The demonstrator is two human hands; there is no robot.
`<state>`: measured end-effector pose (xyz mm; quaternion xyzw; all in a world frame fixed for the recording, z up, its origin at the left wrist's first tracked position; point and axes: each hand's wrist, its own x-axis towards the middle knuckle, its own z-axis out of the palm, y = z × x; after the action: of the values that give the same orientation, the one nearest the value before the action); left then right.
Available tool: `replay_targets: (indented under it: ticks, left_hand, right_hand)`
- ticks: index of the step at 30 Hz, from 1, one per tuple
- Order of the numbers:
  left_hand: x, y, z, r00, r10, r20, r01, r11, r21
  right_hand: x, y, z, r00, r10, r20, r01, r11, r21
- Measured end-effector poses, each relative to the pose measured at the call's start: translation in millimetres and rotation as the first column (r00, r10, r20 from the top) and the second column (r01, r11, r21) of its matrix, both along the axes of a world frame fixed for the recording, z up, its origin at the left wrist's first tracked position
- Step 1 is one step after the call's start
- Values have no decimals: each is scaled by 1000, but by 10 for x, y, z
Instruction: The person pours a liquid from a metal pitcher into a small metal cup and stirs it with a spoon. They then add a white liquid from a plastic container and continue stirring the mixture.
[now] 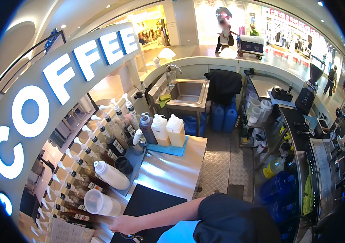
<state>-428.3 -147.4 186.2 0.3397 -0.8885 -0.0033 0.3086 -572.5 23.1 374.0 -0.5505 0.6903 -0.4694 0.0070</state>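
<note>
My right hand (125,224) reaches in from the lower right over a black ribbed mat (154,199) on the counter. Its fingers are curled and blurred, so whether they hold something cannot be told. Close above it stands a translucent plastic pitcher (99,205). Just below the hand, partly cut off by the picture's edge, lies a small shiny metal object (138,239). A white squeeze bottle (111,176) leans beyond the pitcher, near a dark cup (124,165). My left hand is out of view.
Several pump-topped syrup bottles (115,145) line the counter's left side. Bottles of liquid (175,130) stand on a blue cloth. Further off is a steel sink (187,92). On the right are a coffee grinder (307,94) and an espresso machine (327,170). A printed sheet (71,232) lies lower left.
</note>
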Motion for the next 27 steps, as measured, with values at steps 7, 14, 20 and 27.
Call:
replay_targets:
  ticks: [7,14,20,27]
  left_hand:
    - [-5,-59,-4,1000,7,2,-7,1000,-4]
    - [42,-97,-19,1000,8,14,-8,1000,-15]
    - [146,-131,-49,999,30,20,-30,1000,-3]
    - [202,-193,-73,999,49,15,-48,999,-12]
  right_hand:
    - [-56,41,47,999,-5,31,1,990,138]
    - [14,-48,-84,996,-28,-88,19,994,-109]
    - [5,26,-27,997,4,-79,-3,1000,17]
    - [22,-10,-20,995,-9,-96,10,1000,3]
